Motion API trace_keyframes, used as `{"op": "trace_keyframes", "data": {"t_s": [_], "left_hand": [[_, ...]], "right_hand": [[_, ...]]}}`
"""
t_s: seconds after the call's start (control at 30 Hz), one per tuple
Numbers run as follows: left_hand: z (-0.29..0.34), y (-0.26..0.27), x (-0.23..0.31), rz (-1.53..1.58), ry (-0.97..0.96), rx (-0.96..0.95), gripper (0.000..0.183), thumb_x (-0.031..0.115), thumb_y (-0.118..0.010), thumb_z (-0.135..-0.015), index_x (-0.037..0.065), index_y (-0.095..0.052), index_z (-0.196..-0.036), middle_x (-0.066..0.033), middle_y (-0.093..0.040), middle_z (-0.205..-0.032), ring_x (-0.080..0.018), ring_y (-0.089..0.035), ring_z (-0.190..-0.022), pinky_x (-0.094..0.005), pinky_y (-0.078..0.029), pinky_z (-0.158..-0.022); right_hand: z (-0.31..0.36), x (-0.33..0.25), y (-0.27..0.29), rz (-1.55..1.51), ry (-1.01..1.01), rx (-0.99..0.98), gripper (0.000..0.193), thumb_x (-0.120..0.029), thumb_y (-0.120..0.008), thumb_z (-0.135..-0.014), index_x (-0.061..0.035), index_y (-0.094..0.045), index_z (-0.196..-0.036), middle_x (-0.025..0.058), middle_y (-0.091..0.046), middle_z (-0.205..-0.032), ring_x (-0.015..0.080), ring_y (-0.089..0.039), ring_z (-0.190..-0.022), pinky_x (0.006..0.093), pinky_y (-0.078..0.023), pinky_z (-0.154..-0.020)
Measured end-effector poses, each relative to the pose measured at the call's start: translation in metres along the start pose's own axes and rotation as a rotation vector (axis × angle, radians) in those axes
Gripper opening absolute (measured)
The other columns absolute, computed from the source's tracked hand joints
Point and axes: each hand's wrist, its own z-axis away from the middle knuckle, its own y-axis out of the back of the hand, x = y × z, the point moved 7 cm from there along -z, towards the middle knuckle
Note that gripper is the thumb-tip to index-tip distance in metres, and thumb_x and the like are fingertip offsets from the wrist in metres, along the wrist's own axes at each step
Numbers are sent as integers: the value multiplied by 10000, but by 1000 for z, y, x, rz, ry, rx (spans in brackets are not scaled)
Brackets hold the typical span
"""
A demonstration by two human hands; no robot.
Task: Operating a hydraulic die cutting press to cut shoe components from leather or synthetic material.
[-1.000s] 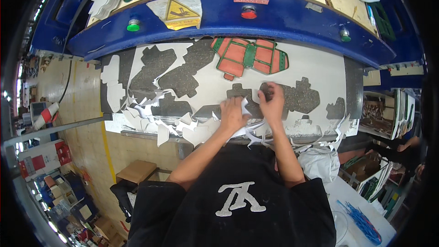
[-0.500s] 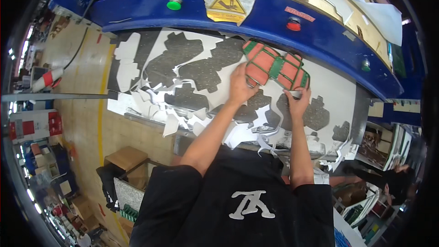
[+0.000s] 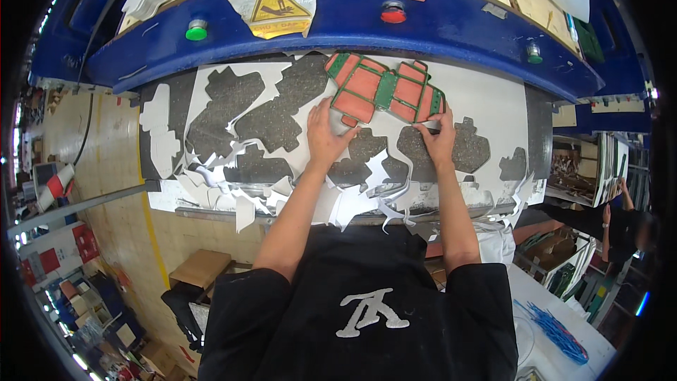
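A cutting die with a green frame and red-orange foam pads lies at the far part of a white sheet. My left hand grips its near left edge, fingers bent against the rim. At the die's near right corner, my right hand holds on with thumb and fingers. Dark cut-out shapes in the sheet show the speckled board under it, left of the die and nearer to me. The die's underside is hidden.
A blue press beam spans just beyond the die, bearing a green button and a red button. White scraps pile along the near edge. Another person is at right. Blue ties lie on a side table.
My view has turned, so the bench and beam appear farther left and more level. Both hands keep hold of the die, which stays near the same spot on the sheet.
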Motion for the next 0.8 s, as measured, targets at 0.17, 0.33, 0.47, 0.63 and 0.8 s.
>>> {"op": "trace_keyframes", "data": {"t_s": [0.17, 0.33, 0.47, 0.63, 0.8], "left_hand": [[3, 3, -1, -18, 6, 27, 1039, 374, -1005, -656, 31, -511, -1503, -192, -638, -1441, -443, -567, -1343, -533, -396, -1203], [1, 2, -3, -13, 24, -2, 1029, 360, -1005, -653, 15, -513, -1489, -203, -633, -1450, -421, -591, -1330, -541, -393, -1201], [-1, 5, -8, 17, 42, 1, 1031, 357, -1005, -646, 2, -515, -1480, -229, -630, -1438, -409, -593, -1343, -547, -387, -1202], [-1, 8, -2, 78, 47, -28, 978, 286, -964, -687, -30, -496, -1486, -245, -601, -1453, -384, -546, -1400, -533, -338, -1220], [-2, 6, 0, 61, 37, -46, 975, 295, -950, -700, -28, -496, -1500, -246, -597, -1474, -372, -525, -1438, -527, -303, -1248]], "right_hand": [[4, -5, -3, 70, 96, -7, 492, -175, -983, -734, -67, -604, -1028, 348, -467, -1600, 522, -468, -1475, 524, -411, -1203], [5, -7, -1, 44, 31, -38, 496, -147, -982, -728, -60, -596, -1028, 334, -487, -1589, 508, -519, -1422, 505, -449, -1148], [5, 1, -5, 82, -24, -72, 486, -137, -973, -746, -48, -593, -1035, 306, -569, -1496, 467, -610, -1312, 465, -520, -1039], [10, 6, -1, 126, -19, -22, 509, -141, -988, -741, -36, -584, -1032, 187, -644, -1167, 346, -670, -1001, 398, -531, -897], [12, 22, 1, 149, -104, -22, 491, -121, -977, -761, -40, -582, -1041, 138, -635, -1083, 239, -624, -991, 375, -517, -916]]}}
